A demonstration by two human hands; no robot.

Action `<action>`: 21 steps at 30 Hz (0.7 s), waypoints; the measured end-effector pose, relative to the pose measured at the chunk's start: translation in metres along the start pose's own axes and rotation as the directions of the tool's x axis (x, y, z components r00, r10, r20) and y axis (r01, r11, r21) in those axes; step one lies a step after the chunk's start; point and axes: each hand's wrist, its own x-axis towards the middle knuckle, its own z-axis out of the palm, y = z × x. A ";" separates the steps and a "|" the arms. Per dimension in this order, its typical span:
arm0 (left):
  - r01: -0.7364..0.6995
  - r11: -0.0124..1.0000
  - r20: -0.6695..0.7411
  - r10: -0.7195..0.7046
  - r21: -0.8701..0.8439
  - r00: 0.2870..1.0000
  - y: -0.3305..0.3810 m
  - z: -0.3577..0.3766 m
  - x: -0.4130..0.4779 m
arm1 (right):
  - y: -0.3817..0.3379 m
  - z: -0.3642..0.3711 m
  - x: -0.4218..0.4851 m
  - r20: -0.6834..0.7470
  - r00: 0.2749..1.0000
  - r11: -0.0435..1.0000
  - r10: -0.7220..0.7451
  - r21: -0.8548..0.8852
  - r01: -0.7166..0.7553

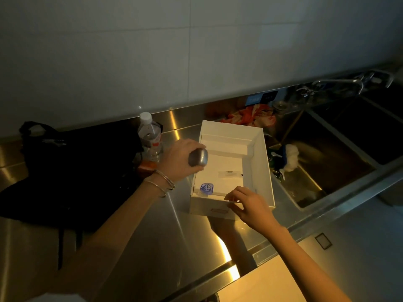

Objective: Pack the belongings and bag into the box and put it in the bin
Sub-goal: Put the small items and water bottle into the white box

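Observation:
An open white box (pixel 262 162) stands on the steel counter, with a small blue-and-white packet (pixel 206 188) and white paper inside. My left hand (pixel 178 162) grips a small rounded grey case (pixel 198 157) just above the box's left wall. My right hand (pixel 248 203) pinches the box's near rim. A black bag (pixel 72 166) lies slumped on the counter to the left. A clear water bottle (pixel 150 136) with a white cap stands between bag and box.
A deep steel sink (pixel 331 153) lies right of the box, with a tap (pixel 349 82) behind it. A red patterned cloth (pixel 250 116) sits behind the box. Sponges and a white scrubber (pixel 291 156) rest at the sink's left edge. The counter's front edge (pixel 229 277) runs near me.

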 end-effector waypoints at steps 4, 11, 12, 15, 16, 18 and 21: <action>-0.060 0.997 0.319 0.043 0.044 0.947 0.017 0.036 0.023 | 0.010 -0.011 -0.008 -0.046 0.998 0.998 0.048 0.033 -0.047; -0.197 0.875 0.528 -0.077 0.442 0.846 0.009 0.074 0.037 | 0.009 -0.014 -0.008 -0.010 0.988 0.980 0.156 0.130 -0.154; -0.234 0.835 0.545 -0.092 0.499 0.834 0.008 0.076 0.037 | 0.009 -0.015 -0.007 0.001 0.988 0.978 0.157 0.138 -0.156; -0.269 0.772 0.555 -0.127 0.576 0.822 0.005 0.082 0.037 | 0.008 -0.015 -0.002 0.038 0.988 0.975 0.149 0.161 -0.153; -0.257 0.767 0.538 -0.133 0.587 0.833 0.004 0.084 0.038 | 0.007 -0.015 0.000 0.049 0.988 0.974 0.148 0.168 -0.154; -0.209 0.790 0.498 -0.137 0.577 0.857 0.002 0.083 0.040 | 0.007 -0.013 0.004 0.065 0.987 0.969 0.147 0.191 -0.157; -0.086 0.911 0.407 -0.094 0.402 0.908 -0.002 0.078 0.038 | 0.009 -0.010 0.006 0.077 0.985 0.959 0.155 0.229 -0.169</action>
